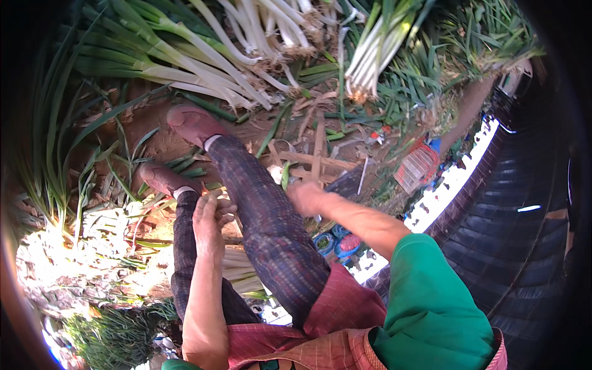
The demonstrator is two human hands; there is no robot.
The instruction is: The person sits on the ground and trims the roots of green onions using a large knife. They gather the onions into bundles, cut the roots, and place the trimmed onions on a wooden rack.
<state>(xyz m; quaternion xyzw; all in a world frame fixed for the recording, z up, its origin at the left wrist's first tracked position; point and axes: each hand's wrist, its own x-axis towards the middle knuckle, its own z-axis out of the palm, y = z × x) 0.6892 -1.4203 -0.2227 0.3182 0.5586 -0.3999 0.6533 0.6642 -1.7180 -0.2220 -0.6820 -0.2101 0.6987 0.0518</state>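
Observation:
My left hand (212, 212) hovers by my left shin with its fingers loosely bent, and I see nothing in it. Beyond my right knee, my right hand (304, 198) is curled and blurred. A short green leaf piece (285, 175) stands right at its fingers, beside a small white piece (276, 174); whether the hand grips the leaf is unclear. Ahead of my shoes lies a large pile of long green onions (199, 69), white stems and roots pointing towards me. A separate bunch of green onions (377, 51) lies to its right. More white stems (238, 273) show between my legs.
Wooden slats (319, 152) lie on the soil beyond my right hand. A red plastic crate (418, 166) and blue-rimmed containers (326, 243) are to the right. Loose leaves (430, 78) and peeled scraps (92, 273) litter the ground. Dark sheeting (499, 222) curves along the right.

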